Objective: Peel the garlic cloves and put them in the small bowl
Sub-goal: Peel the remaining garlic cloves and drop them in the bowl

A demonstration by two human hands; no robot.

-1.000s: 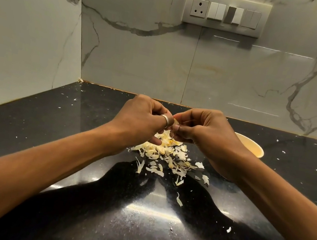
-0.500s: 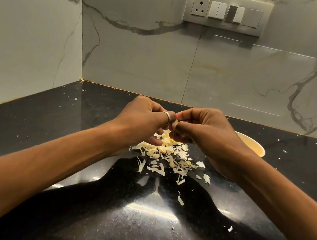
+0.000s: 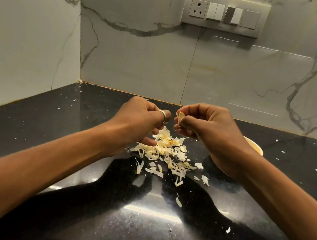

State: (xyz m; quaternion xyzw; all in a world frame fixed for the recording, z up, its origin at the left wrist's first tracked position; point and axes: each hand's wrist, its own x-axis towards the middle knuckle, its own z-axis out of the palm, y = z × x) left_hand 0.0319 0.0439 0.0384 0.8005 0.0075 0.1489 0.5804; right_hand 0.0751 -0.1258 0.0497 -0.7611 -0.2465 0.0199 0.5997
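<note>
My right hand (image 3: 211, 132) pinches a pale garlic clove (image 3: 180, 117) between thumb and fingers, held above the counter. My left hand (image 3: 142, 123), with a silver ring on one finger, is curled just left of the clove, a small gap between the two hands; I cannot see anything in it. Below both hands lies a heap of garlic skins (image 3: 165, 152) on the black counter (image 3: 136, 221). The small cream bowl (image 3: 254, 147) sits behind my right wrist, mostly hidden; its contents are out of sight.
Loose skin flakes (image 3: 178, 200) are scattered over the counter toward me and to the right. Marble walls meet in a corner at the back left. A switch panel (image 3: 225, 13) sits on the back wall.
My hands, touching at the fingertips before, have drawn slightly apart. The clove now shows in my right hand's fingers, and the left hand has dropped a little toward the skins.
</note>
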